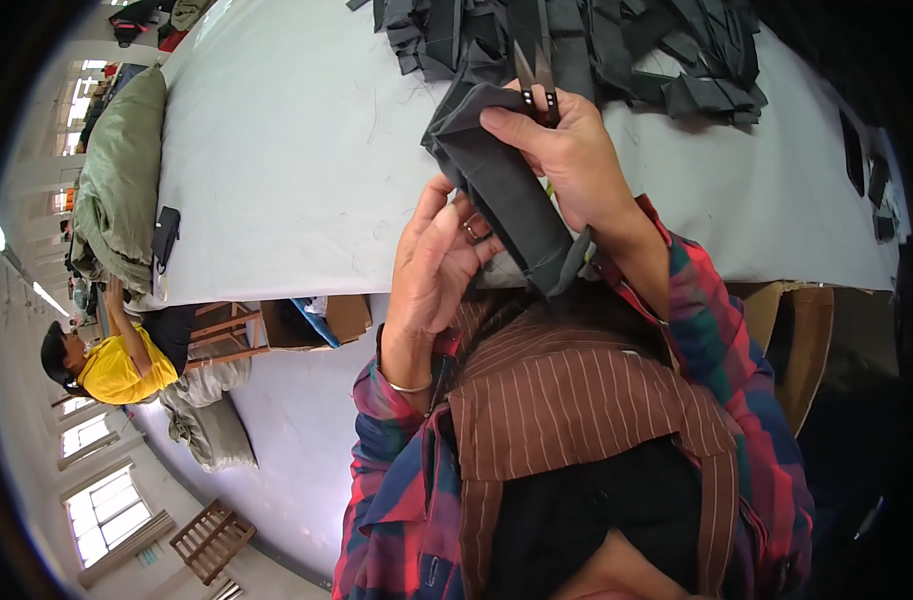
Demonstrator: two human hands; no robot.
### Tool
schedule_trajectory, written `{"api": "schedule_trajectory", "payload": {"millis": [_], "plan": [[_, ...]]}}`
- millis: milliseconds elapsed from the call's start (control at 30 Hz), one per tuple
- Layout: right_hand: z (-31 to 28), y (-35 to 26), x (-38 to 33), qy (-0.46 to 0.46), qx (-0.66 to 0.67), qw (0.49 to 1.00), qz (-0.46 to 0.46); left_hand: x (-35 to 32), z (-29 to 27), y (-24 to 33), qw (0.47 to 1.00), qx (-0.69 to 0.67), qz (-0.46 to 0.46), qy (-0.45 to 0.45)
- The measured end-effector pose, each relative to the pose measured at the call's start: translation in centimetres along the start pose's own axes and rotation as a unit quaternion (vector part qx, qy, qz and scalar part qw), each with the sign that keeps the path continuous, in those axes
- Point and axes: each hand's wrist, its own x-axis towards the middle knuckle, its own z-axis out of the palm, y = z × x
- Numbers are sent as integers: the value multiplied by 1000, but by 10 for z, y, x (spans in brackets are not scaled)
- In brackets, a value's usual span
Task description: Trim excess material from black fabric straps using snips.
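My right hand (576,150) pinches a folded dark grey fabric piece (521,205) near its upper end, thumb on top. The same hand keeps a pair of scissors (541,80) tucked in its fingers. Their blades point away from me and stand a little apart. At the left edge of the fabric is my left hand (441,255), a ring on one finger. Its fingers are spread and the thumb is free; some fingertips pass behind the cloth, so their contact there is hidden. The fabric hangs over the near table edge, with a yellow-green bit showing beside it.
Several similar dark fabric pieces (576,45) lie heaped at the far side of the white table (276,150). A green sack (126,150) and a black case (166,235) rest at left. A person in yellow (131,370) works beyond. Below the table's right side stands a cardboard box (801,340).
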Motion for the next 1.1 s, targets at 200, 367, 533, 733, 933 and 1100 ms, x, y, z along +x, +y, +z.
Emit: {"api": "schedule_trajectory", "payload": {"millis": [200, 367, 533, 733, 933, 1100], "plan": [[9, 6, -7, 7, -69, 995, -71, 3, -3, -2, 995, 74, -29, 63], [4, -1, -13, -23, -47, 998, -21, 4, 1, -3, 998, 23, -7, 62], [4, -3, -16, -32, -86, 995, -29, 8, 2, -6, 992, 71, 23, 102], [-9, 3, -31, -33, -255, 966, -29, 15, -12, 2, 962, 172, 42, 206], [-44, 17, -40, -54, -340, 939, 8, 23, -10, -2, 944, 251, 35, 211], [-56, 9, -48, -53, -467, 880, -70, 29, -22, -15, 952, 247, 36, 179]]}}
